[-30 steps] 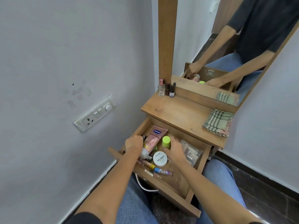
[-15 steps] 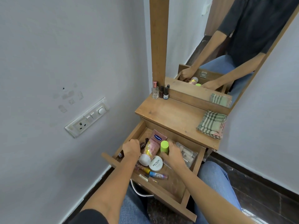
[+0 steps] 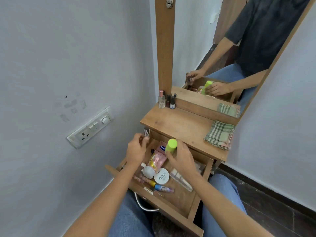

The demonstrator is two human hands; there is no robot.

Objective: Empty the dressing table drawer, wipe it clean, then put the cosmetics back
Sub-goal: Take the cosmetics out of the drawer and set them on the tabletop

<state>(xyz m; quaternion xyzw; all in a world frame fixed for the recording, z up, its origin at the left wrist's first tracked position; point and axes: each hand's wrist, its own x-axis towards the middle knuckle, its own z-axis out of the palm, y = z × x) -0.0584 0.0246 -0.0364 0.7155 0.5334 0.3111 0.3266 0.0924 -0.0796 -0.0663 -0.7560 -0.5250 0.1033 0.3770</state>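
- Lime-green and cylindrical, the bottle [image 3: 171, 146] is standing out brightly against the brown wood; your right hand [image 3: 182, 158] is wrapping its fingers around the lower part, holding it upright above the open drawer [image 3: 191, 205].
- Your left hand [image 3: 136, 148] is pinching a small clear glass bottle [image 3: 146, 133] between its fingertips, beside the drawer's far left corner and just below the tabletop's [image 3: 181, 124] edge.
- The drawer is sitting pulled out over your lap and is holding a pink tube [image 3: 158, 157] with a white cap, a round white nail polish remover tub [image 3: 161, 176] touching that cap, a few slim sticks [image 3: 160, 187] near the front wall, and a clear case [image 3: 181, 180] on the right, partly under your forearm.
- On the tabletop, a checked cloth [image 3: 219, 134] is lying folded at the right, and small bottles [image 3: 166, 101] are standing by the mirror post.
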